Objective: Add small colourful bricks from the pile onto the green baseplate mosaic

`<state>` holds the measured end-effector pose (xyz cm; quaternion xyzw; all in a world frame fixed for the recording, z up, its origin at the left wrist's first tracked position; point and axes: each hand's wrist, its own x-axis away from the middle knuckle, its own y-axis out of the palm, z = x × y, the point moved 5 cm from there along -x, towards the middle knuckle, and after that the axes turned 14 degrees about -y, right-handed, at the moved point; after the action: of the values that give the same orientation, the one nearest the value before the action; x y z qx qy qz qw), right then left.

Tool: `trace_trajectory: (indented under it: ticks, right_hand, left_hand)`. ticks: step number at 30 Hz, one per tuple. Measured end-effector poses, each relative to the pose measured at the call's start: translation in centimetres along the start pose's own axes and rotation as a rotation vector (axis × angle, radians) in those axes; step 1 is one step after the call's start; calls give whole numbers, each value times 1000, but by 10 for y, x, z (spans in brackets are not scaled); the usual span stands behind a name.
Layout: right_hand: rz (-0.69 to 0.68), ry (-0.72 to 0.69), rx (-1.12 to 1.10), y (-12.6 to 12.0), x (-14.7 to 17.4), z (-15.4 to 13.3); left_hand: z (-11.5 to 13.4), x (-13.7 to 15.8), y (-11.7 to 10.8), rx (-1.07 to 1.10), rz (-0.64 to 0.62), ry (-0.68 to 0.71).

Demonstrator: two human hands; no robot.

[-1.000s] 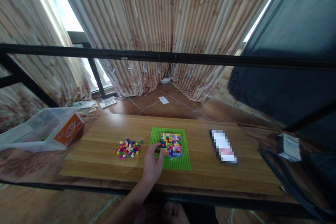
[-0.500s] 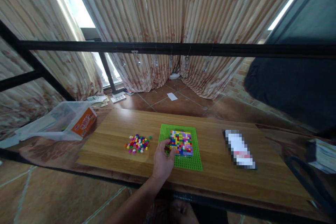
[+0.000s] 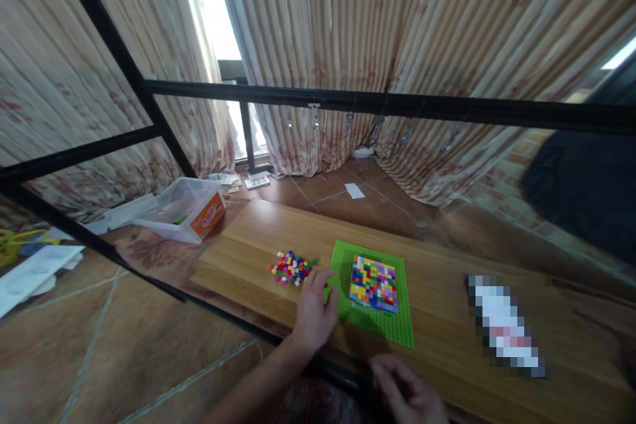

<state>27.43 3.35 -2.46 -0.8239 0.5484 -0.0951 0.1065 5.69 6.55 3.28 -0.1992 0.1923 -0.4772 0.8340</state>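
Observation:
My left hand (image 3: 317, 313) is over the wooden table, between a pile of small colourful bricks (image 3: 292, 267) and a green baseplate (image 3: 408, 318). Its thumb and fingers are apart, and I see nothing held in them. A square build of multicoloured bricks (image 3: 373, 283) sits on the middle of the baseplate. By the table's near edge is my right hand (image 3: 408, 392), fingers curled together; whatever they may hold is hidden.
A pixelated phone-shaped object (image 3: 504, 324) lies on the table (image 3: 437, 278) at right. Off the table's left end stands a clear plastic box (image 3: 173, 228) with an orange label. A black metal rail (image 3: 348, 101) crosses before the curtains.
My left hand has drawn back leftward from the brick build toward the loose pile, its fingers opening. My right hand has risen from below the table edge. The view has turned left.

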Motion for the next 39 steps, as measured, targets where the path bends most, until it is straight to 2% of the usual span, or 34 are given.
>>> trace_trajectory:
  ticks: [2, 4, 8, 12, 16, 24, 29, 33, 39]
  right_hand:
    - [231, -49, 141, -38, -12, -10]
    - [362, -63, 278, -67, -22, -13]
    - [459, -140, 500, -95, -44, -7]
    - [456, -291, 651, -93, -65, 1]
    - [434, -362, 713, -84, -69, 4]
    - [436, -358, 714, -78, -66, -6]
    - [444, -379, 697, -79, -66, -6]
    - [452, -371, 713, -80, -65, -2]
    - [445, -358, 746, -81, -65, -2]
  left_hand:
    - [-9, -4, -19, -136, 61, 78]
    - [-20, -10, -35, -279, 121, 113]
    - [-30, -20, -46, -485, 107, 146]
    - [-30, -24, -44, -576, 73, 168]
    - [-30, -26, -41, -620, 64, 169]
    - [-17, -21, -31, -580, 23, 265]
    - [-19, -18, -22, -543, 9, 278]
    - [-24, -16, -29, -460, 56, 281]
    - [-30, -5, -54, -373, 112, 229]
